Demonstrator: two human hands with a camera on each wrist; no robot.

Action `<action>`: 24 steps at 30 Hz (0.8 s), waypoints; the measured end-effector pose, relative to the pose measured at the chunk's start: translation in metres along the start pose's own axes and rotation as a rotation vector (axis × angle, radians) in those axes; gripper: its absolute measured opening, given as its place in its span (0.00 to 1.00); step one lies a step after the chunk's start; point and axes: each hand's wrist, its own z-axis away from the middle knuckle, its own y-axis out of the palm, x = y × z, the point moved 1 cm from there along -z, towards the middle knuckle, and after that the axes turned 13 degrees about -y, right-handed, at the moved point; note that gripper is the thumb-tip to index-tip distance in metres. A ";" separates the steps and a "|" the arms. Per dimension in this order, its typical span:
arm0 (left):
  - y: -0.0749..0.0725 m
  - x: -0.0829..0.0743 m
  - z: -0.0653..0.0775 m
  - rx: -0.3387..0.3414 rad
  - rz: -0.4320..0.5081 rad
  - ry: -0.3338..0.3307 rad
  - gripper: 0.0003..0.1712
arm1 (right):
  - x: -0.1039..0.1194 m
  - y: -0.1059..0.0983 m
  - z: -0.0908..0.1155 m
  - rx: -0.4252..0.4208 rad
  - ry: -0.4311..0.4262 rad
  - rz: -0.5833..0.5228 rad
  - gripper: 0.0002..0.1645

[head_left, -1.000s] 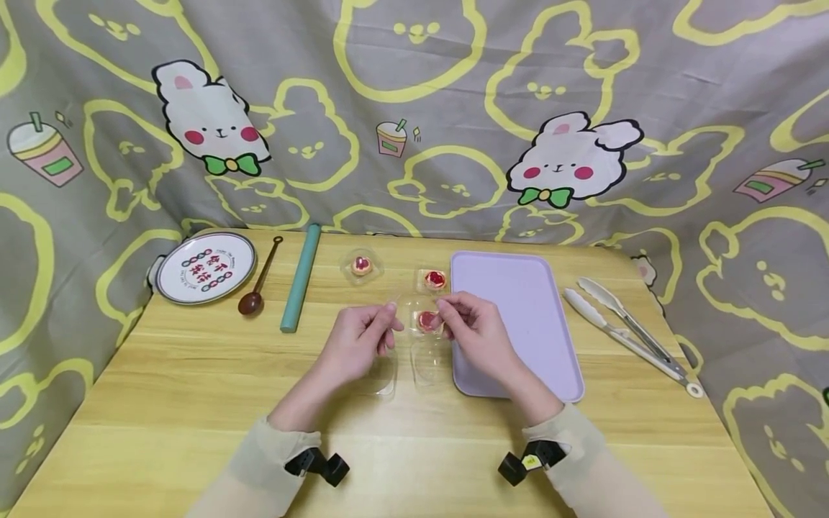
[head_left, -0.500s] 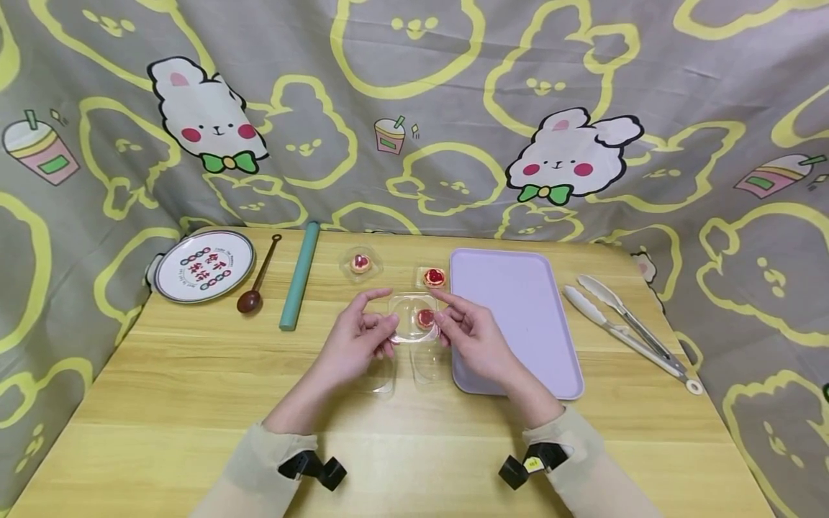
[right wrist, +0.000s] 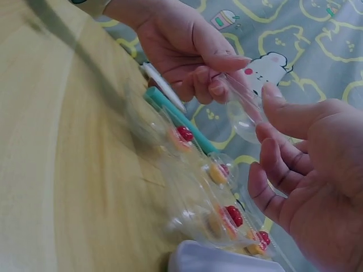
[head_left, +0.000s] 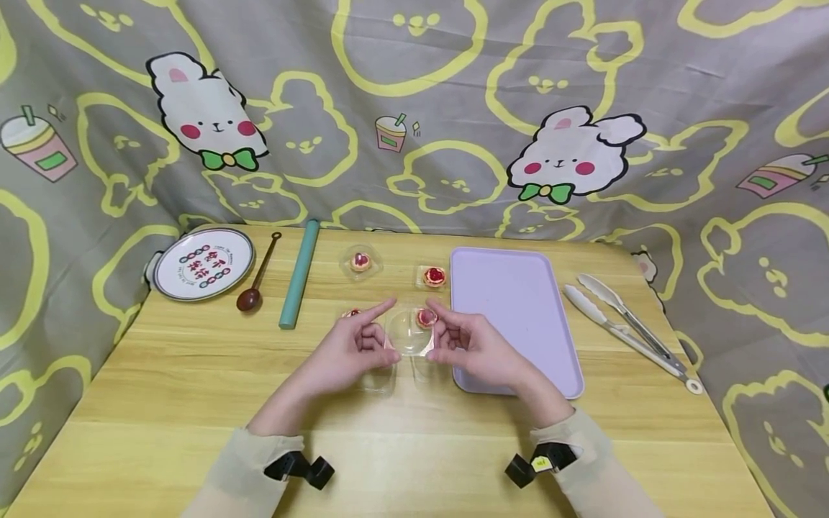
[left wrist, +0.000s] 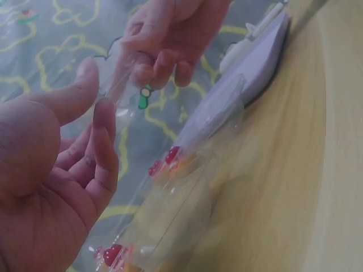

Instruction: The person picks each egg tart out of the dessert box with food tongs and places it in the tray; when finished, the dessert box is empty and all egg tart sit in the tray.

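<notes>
Piece of clear, thin moulded plastic [head_left: 409,336], held up above the pale wooden bench [head_left: 414,446]: one edge is pinched by the left hand [head_left: 351,352], the opposite edge by the right hand [head_left: 476,347], both forefingers being extended. Beyond and below, small round red-topped tarts [head_left: 434,276] are set out in clear plastic boxes [head_left: 374,383], one tart being partly hidden by the left hand. The piece might be bent or cracked by an uneven squeeze, or dropped through a slipping pinch; tarts could be jostled by a skewed lowering
</notes>
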 end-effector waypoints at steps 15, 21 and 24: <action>-0.026 0.005 0.024 -0.064 -0.082 -0.023 0.55 | 0.002 0.026 -0.020 0.058 -0.001 0.108 0.52; -0.045 0.011 0.038 -0.090 -0.118 -0.043 0.56 | 0.004 0.043 -0.036 0.083 0.004 0.120 0.54; -0.055 0.017 0.045 -0.121 -0.148 -0.043 0.55 | 0.003 0.052 -0.046 0.111 -0.022 0.151 0.53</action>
